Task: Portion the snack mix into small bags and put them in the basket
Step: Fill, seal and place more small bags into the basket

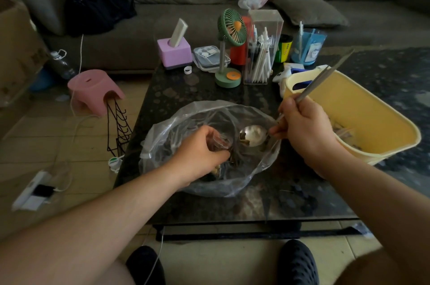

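A big clear plastic bag (162, 136) of dark snack mix lies open on the black table. My left hand (200, 152) reaches into it and pinches a small clear bag (220, 141) just above the mix. My right hand (304, 129) grips a metal spoon (253, 134) by its handle, along with long metal tweezers (325, 75) that point up and to the right. The spoon's bowl sits inside the big bag, right of the small bag, with a few pieces at its edge. The yellow basket (363, 108) stands at the right, holding some filled bags.
The dark glass table (290, 196) carries a green desk fan (230, 52), a clear pen holder (260, 52), a pink box (174, 51), a lidded container and cups at the back. A pink stool (93, 89) and wire rack stand on the floor at the left. A grey sofa is behind.
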{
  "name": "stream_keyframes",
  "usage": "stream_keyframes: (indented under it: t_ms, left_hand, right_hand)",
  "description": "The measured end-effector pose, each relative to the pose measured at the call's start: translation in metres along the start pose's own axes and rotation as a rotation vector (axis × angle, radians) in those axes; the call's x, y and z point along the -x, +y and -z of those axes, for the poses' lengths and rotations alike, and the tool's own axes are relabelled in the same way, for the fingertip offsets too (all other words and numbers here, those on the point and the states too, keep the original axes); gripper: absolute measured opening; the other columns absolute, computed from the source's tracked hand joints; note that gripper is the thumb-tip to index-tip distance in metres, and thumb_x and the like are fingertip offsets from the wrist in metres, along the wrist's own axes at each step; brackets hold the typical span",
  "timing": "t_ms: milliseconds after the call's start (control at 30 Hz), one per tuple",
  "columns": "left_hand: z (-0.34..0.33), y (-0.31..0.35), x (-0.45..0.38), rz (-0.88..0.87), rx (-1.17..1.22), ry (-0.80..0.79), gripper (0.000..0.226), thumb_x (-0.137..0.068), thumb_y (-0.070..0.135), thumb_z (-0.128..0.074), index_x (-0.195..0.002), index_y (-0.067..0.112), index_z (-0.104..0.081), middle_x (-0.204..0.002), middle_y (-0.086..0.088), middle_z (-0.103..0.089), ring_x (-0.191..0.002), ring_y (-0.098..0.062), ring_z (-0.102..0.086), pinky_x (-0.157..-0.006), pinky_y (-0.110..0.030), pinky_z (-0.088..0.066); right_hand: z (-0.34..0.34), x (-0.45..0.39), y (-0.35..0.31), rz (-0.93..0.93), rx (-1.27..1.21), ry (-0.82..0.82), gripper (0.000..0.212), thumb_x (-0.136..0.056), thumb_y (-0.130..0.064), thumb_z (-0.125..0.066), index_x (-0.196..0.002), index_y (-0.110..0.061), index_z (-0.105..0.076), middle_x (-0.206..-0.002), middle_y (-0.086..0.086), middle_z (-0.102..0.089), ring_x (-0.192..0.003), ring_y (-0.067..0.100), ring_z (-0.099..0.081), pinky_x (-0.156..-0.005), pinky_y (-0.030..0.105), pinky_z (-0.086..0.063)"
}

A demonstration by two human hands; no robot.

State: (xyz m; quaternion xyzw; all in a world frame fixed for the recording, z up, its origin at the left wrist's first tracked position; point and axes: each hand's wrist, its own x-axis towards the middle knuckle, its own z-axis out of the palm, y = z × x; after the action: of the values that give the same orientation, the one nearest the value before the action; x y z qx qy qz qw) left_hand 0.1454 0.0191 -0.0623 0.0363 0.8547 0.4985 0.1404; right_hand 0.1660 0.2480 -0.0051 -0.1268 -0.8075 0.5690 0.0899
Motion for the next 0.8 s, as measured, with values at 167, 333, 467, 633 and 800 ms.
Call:
stream_keyframes:
  t_ms: [167, 333, 467, 633, 800]
  left_hand:
    - [-0.011, -0.007, 0.006, -0.048, -0.023, 0.073, 0.043, -0.081, 0.036, -0.090, -0.116, 0.035, -0.066, -0.106, 0.019, -0.074, -0.100, 0.004, -0.068, -0.094, -0.027, -0.057]
    - [-0.015, -0.006, 0.007, -0.035, -0.013, 0.120, 0.034, -0.080, 0.034, -0.091, -0.107, 0.037, -0.070, -0.100, 0.019, -0.076, -0.096, 0.004, -0.069, -0.093, -0.028, -0.058]
    - [-0.014, -0.004, 0.006, -0.006, 0.054, 0.144, 0.035, -0.079, 0.033, -0.093, -0.106, 0.036, -0.071, -0.101, 0.018, -0.076, -0.097, 0.003, -0.069, -0.089, -0.025, -0.056]
    - [-0.014, -0.003, 0.005, -0.016, 0.053, 0.155, 0.033, -0.079, 0.040, -0.092, -0.105, 0.037, -0.072, -0.101, 0.019, -0.077, -0.096, 0.005, -0.069, -0.085, -0.022, -0.053]
    - [-0.011, -0.004, 0.003, -0.035, 0.021, 0.137, 0.031, -0.080, 0.043, -0.088, -0.107, 0.036, -0.075, -0.098, 0.022, -0.078, -0.092, 0.008, -0.070, -0.089, -0.024, -0.056]
  right_hand:
    - [-0.003, 0.011, -0.009, 0.182, 0.014, -0.006, 0.025, -0.111, -0.034, -0.043, -0.096, -0.019, -0.058, -0.079, 0.008, -0.072, -0.074, 0.018, -0.075, -0.077, 0.050, -0.064]
    - [-0.008, 0.021, -0.012, 0.464, 0.131, -0.026, 0.023, -0.110, -0.030, -0.046, -0.093, -0.022, -0.059, -0.076, 0.000, -0.071, -0.075, 0.013, -0.075, -0.073, 0.044, -0.063]
    - [-0.011, 0.024, -0.012, 0.720, 0.254, -0.039, 0.021, -0.109, -0.030, -0.045, -0.095, -0.022, -0.059, -0.083, -0.007, -0.067, -0.077, 0.007, -0.069, -0.071, 0.033, -0.055]
    - [-0.016, 0.024, -0.006, 0.946, 0.426, -0.148, 0.028, -0.107, -0.028, -0.047, -0.102, -0.008, -0.065, -0.094, -0.009, -0.054, -0.078, 0.011, -0.054, -0.069, 0.031, -0.046]
    - [-0.020, 0.029, -0.006, 1.052, 0.476, -0.153, 0.020, -0.105, -0.019, -0.052, -0.102, -0.004, -0.066, -0.093, 0.007, -0.060, -0.073, 0.023, -0.056, -0.059, 0.043, -0.050]
